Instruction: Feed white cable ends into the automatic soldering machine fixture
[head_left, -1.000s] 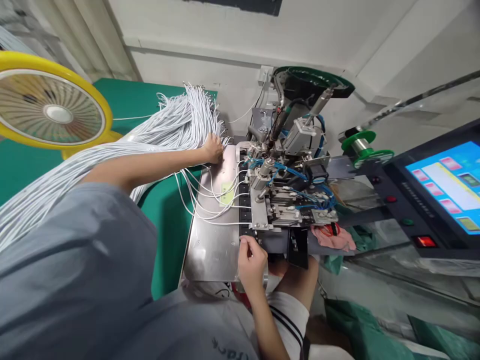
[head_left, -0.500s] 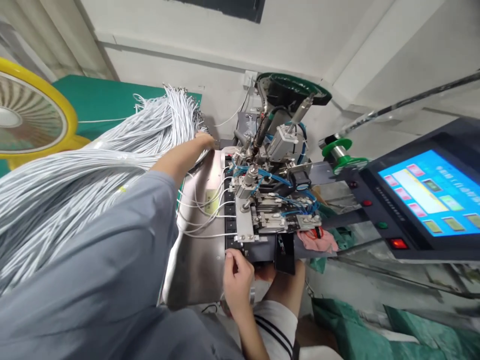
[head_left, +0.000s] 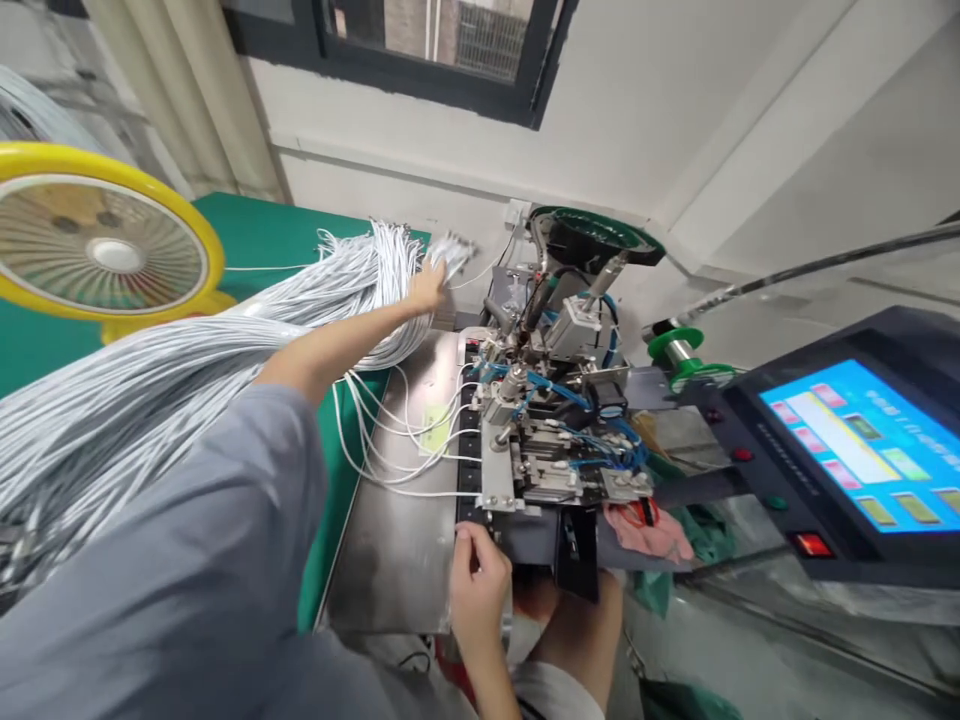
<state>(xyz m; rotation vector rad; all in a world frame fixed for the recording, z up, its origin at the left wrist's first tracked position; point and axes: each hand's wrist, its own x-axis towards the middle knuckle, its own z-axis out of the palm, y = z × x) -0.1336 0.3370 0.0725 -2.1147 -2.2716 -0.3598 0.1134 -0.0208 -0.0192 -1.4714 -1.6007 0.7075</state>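
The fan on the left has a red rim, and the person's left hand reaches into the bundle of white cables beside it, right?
Not quite: in the head view the fan has a yellow rim, not red. The left hand does reach into the white cables beside it.

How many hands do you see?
2. The left hand grips cable ends by the white cable bundle; the right hand pinches at the machine's front edge.

Cable bundle (head_left: 187,370) lies across the table (head_left: 247,235), left of the steel plate (head_left: 397,540); fan (head_left: 97,240) at far left; machine head (head_left: 547,420) on the plate's right edge; spool (head_left: 679,350) right of it; touchscreen (head_left: 862,440) at far right; bowl feeder (head_left: 592,235) behind
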